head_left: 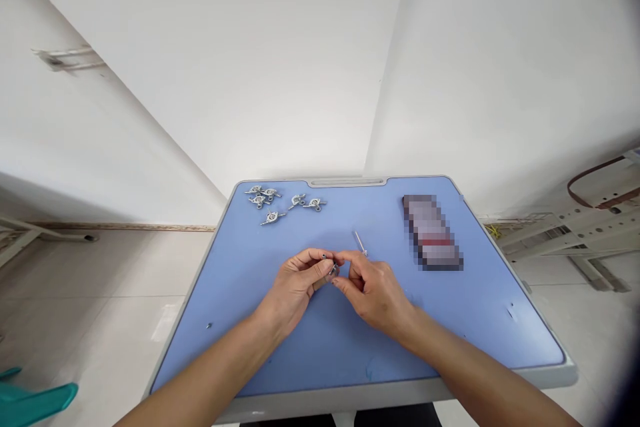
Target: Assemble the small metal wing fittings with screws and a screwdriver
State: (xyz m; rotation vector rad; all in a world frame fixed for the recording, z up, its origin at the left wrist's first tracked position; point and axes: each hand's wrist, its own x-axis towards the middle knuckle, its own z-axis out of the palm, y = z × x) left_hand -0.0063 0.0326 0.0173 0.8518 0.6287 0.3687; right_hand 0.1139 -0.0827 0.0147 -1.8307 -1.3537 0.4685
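My left hand pinches a small metal part over the middle of the blue table. My right hand meets it from the right, with thumb and index finger curled at the same part. The fingers hide much of that part. Just beyond my right hand lies a thin metal tool with a pale shaft. Several small silver metal assemblies lie toward the table's far left corner, some close together.
A pixelated dark rectangular object lies on the table's right side. A tiny metal piece sits near the left edge. Beyond the table stands a white wall; metal frames are at right.
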